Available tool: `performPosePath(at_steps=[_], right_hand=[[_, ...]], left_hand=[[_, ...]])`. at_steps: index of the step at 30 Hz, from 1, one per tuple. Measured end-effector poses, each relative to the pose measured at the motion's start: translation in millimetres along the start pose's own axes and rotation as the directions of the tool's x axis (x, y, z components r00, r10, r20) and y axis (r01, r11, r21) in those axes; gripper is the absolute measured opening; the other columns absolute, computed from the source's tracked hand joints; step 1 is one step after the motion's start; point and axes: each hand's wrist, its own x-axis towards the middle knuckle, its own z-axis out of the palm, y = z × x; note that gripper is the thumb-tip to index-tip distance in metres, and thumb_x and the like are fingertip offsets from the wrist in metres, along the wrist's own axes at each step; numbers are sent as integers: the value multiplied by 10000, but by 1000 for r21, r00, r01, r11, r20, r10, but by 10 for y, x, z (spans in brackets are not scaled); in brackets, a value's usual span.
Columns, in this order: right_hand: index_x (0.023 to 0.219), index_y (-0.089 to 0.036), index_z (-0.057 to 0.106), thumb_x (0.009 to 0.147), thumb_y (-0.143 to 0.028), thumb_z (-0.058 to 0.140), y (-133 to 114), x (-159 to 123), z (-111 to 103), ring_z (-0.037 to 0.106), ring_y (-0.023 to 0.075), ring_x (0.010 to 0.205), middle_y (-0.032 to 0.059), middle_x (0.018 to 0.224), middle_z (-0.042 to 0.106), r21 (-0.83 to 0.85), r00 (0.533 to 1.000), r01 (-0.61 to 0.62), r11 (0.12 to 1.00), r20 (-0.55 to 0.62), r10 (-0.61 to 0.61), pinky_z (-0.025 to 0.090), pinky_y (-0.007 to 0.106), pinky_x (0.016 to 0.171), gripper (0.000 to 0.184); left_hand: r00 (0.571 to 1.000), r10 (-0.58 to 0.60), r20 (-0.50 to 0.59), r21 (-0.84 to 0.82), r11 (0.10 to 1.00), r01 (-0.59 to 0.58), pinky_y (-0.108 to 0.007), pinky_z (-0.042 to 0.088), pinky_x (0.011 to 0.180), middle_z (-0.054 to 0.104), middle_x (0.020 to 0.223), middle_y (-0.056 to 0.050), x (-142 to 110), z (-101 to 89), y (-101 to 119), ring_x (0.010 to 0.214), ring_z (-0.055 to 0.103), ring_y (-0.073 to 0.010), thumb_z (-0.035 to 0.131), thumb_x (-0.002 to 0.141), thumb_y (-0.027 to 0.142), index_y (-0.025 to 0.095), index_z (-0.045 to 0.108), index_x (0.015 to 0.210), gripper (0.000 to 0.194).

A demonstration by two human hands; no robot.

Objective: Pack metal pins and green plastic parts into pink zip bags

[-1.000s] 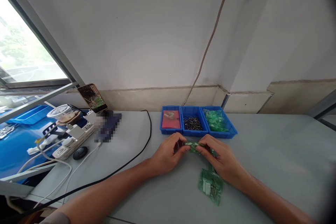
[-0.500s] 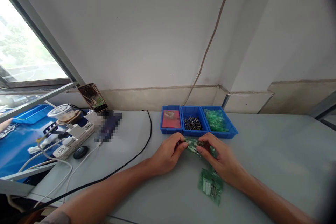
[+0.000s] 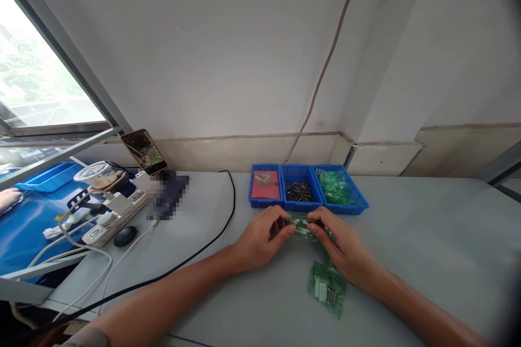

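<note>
A small green plastic bag (image 3: 302, 226) is stretched between my two hands, just in front of the blue bins. My left hand (image 3: 266, 236) pinches its left end between thumb and fingers. At the right end, my right hand (image 3: 340, 241) grips it the same way. Pale pieces show through the plastic; their kind is too small to tell. A second green bag (image 3: 326, 288) lies flat on the table below my right hand, with white pieces and metal screws visible inside.
Three blue bins (image 3: 264, 204) stand side by side: one has a red sheet with pale pieces, one screws (image 3: 299, 191), one green bags (image 3: 336, 186). A black cable (image 3: 195, 255) crosses the left. A power strip (image 3: 116, 217), black mouse (image 3: 125, 236) and propped phone (image 3: 144, 150) stand there.
My left thumb has slid right along the bag, and my right fingers have shifted slightly. The bag is held more level. The second bag has not moved.
</note>
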Motion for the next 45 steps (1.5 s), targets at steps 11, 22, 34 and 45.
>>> performPosePath(at_steps=[11,22,34,45], right_hand=[[1076,-264,591,1158,-338,408,2,7,-3,635,204,822,17,940,648,0,999,34,999,-18,-34,513,332,755,214],[1113,-268,593,1158,-372,429,33,4,-7,661,213,862,32,986,675,-34,1000,13,999,-11,-14,535,348,768,200],[1013,-259,614,1098,-335,556,-73,24,-31,635,199,785,11,897,653,-46,999,3,999,-34,-5,515,315,692,129],[1056,-264,650,1140,-345,483,-48,21,-34,668,221,847,41,951,694,-28,997,69,997,-31,-70,541,348,757,204]], left_hand=[[999,39,24,-21,999,-38,-282,444,724,600,911,-31,-1,-7,30,816,540,-168,603,1074,463,189,601,992,286],[999,36,15,18,999,-36,-294,438,729,612,902,-26,7,-14,34,800,534,-165,589,1083,429,192,596,988,256],[999,44,-17,28,999,-44,-289,473,747,647,955,-38,-2,23,-25,828,573,-167,653,1054,397,195,637,1062,203],[999,41,-8,39,998,-41,-298,465,760,640,938,-42,0,3,2,841,569,-178,605,1081,440,193,627,1021,255]])
